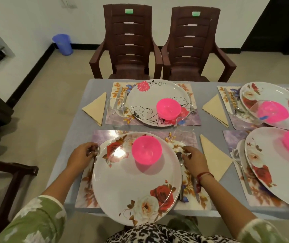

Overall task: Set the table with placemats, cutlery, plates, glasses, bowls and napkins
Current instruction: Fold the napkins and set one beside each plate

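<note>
A large floral plate (133, 183) with a pink bowl (146, 149) in it lies on the near floral placemat (103, 135). My left hand (83, 155) sits at the plate's left rim, fingers curled round a fork (97, 149). At the plate's right rim my right hand (193, 159) pinches the top of a spoon (180, 156). A knife (196, 188) lies beside the spoon, partly under my wrist. A folded beige napkin (214, 156) rests to the right of this setting. A clear glass (184, 127) stands behind the mat, hard to make out.
Three other settings with plates, pink bowls, cutlery and napkins fill the grey table (80, 123): far left (157, 102), far right (271, 104), near right (277, 165). Two brown chairs (128, 44) stand behind the table. A blue bin (62, 43) stands by the wall.
</note>
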{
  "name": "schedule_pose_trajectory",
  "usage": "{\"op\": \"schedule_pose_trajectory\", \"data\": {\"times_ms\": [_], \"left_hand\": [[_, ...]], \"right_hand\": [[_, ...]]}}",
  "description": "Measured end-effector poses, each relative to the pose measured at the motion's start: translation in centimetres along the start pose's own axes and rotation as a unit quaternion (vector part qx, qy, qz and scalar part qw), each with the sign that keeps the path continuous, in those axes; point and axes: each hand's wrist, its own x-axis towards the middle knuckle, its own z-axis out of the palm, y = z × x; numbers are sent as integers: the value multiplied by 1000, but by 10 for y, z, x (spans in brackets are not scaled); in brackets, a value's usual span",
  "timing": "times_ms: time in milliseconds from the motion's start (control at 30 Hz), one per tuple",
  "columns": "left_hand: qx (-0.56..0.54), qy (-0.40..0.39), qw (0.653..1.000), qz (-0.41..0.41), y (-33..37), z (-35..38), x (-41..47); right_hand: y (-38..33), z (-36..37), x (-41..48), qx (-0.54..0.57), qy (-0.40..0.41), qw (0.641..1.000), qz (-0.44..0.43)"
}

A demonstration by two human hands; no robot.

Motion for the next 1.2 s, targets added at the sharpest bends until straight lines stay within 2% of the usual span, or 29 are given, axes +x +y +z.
{"op": "schedule_pose_trajectory", "data": {"times_ms": [167, 300, 633, 800, 900, 1000, 1200], "left_hand": [[1, 7, 1000, -1, -4, 0, -5], [-3, 8, 1000, 2, -8, -2, -9], [-11, 9, 1000, 1, -12, -8, -33], [-28, 48, 998, -10, -11, -7, -39], [-22, 90, 995, -28, -6, -6, -50], [-5, 97, 995, -37, 1, 2, -67], [0, 104, 994, -33, 9, 14, -77]], "right_hand": [[2, 4, 6, -10, -23, 1000, -13], [9, -6, 8, 2, 10, 1000, -13], [12, -1, 17, 25, 32, 999, 0], [12, -10, -3, 56, 103, 993, 4], [21, -2, -30, 9, 85, 996, 12], [34, 12, -50, -57, 58, 997, -5], [37, 6, -47, -33, 86, 995, 22]]}}
